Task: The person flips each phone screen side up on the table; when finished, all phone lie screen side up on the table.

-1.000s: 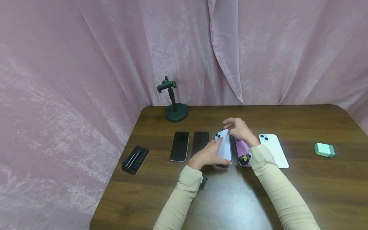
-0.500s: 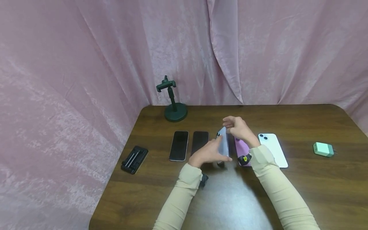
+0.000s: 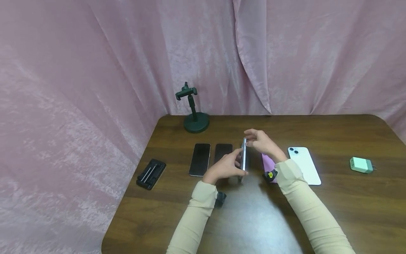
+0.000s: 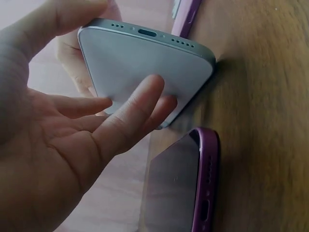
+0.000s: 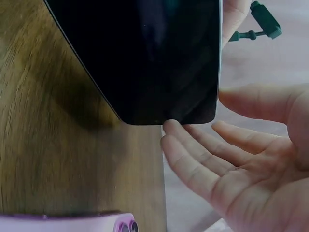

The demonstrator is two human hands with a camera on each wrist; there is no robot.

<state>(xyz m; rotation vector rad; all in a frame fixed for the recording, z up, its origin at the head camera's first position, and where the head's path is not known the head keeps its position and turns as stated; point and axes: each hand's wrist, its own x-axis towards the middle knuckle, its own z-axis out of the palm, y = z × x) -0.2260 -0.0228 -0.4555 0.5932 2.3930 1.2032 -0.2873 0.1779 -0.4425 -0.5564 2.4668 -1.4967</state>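
Wooden worktop (image 3: pixel 253 215) below, the left hand (image 3: pixel 223 167), grip half-spread, holds the phone (image 5: pixel 145 58) on edge; beyond, the right hand (image 3: pixel 262 144) loosely pinches its far end. Left wrist view shows its pale back; right, its black screen.

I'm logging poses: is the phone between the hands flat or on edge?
On edge: the head view shows the phone as a narrow strip.

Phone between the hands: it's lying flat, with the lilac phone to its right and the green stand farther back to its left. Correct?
Not flat: the phone is tipped up; the head view shows it nearly edge-on. The rest holds: lilac phone to its right, green stand farther back to its left.
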